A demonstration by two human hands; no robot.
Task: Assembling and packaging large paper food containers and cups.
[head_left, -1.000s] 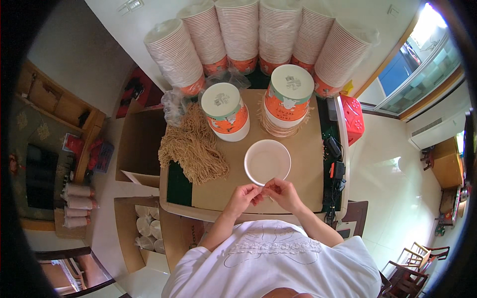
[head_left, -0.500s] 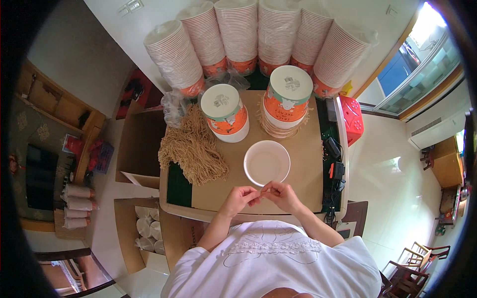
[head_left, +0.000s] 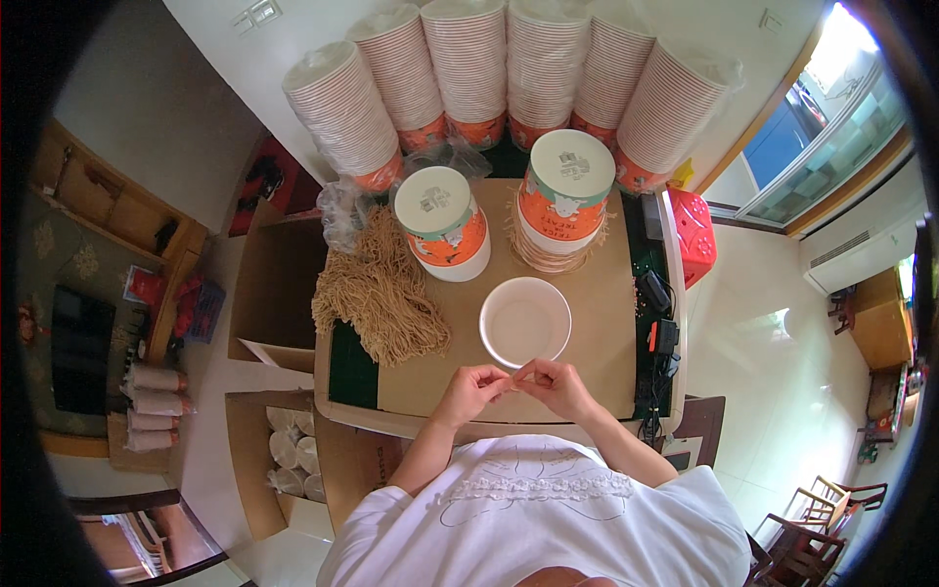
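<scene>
White tub: standing mouth-up on the brown cardboard point(head_left: 602, 338), just beyond the hands.
Left hand point(head_left: 472, 391): curling its fingers inward near the tub's near rim.
Right hand point(head_left: 555, 385): meeting the left, fingertips bunching together; I can't tell whether either is gripping something small, or touching the rim.
Step in hand: seemingly fine two-handed fingertip work.
Next move: probably calling for a steady, light pinch from both sides.
Tan strings point(head_left: 386, 293): lying heaped to the left.
Printed tubs: two are standing upside down behind, the right one point(head_left: 565, 201) sitting amid tan strands, the left one point(head_left: 446, 240) nearer the heap.
Stacked tubs point(head_left: 465, 73): lining the wall.
</scene>
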